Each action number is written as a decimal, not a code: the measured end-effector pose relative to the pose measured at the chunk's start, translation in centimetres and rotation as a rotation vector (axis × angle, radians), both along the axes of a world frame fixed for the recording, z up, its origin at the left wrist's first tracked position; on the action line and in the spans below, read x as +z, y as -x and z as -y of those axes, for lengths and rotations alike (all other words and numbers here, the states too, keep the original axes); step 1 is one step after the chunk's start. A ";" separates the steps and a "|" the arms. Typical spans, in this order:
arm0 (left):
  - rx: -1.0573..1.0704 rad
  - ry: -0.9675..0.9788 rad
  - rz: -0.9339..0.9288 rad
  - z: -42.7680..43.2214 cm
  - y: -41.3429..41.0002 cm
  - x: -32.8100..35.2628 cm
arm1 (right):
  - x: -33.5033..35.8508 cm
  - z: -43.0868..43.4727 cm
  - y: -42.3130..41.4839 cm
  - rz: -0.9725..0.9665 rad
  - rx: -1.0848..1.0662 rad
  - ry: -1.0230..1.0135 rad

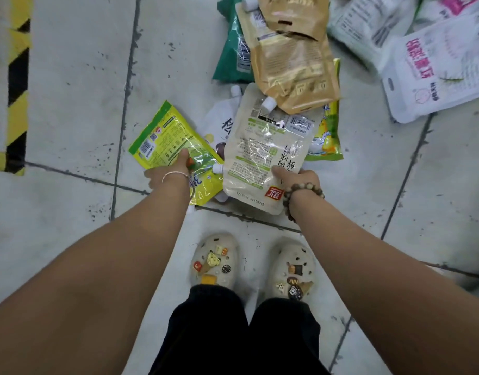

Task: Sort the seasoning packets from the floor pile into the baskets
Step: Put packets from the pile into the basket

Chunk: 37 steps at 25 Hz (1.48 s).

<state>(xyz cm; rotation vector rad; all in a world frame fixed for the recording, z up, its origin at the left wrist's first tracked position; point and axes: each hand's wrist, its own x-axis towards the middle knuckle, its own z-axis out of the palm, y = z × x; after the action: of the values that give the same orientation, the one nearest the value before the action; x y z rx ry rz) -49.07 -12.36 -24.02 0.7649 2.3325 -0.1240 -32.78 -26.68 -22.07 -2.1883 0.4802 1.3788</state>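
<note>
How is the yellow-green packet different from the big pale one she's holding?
The yellow-green packet is bright yellow with a green border; the beige pouch is pale cream. The beige pouch looks bigger than the yellow-green packet. The left hand grips the yellow-green packet; the right hand pinches the beige pouch. The beige pouch's far end sits under a gold pouch; the yellow-green packet's does not. Both are shiny, with barcodes.

A yellow-green packet (165, 136), printed side up, is being gripped at its near edge by the left hand (173, 169). Just beside it, a beige spouted pouch (262, 155) is being pinched by the right hand (297, 177), overlapping a white pouch (222, 123). Behind them, gold pouches (295, 63), a green packet (231, 55) and white bags (435, 69) are lying heaped.
</note>
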 end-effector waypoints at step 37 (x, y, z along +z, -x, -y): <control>-1.045 -0.193 0.643 11.6 -15.4 37.6 | 36.8 26.7 -8.2 0.177 -0.478 -0.583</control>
<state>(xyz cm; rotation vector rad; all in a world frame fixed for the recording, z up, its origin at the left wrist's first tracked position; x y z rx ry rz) -33.65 -23.93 13.60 1.7487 1.1814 -0.0815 -24.61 -53.39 14.71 -1.5697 0.4299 0.9083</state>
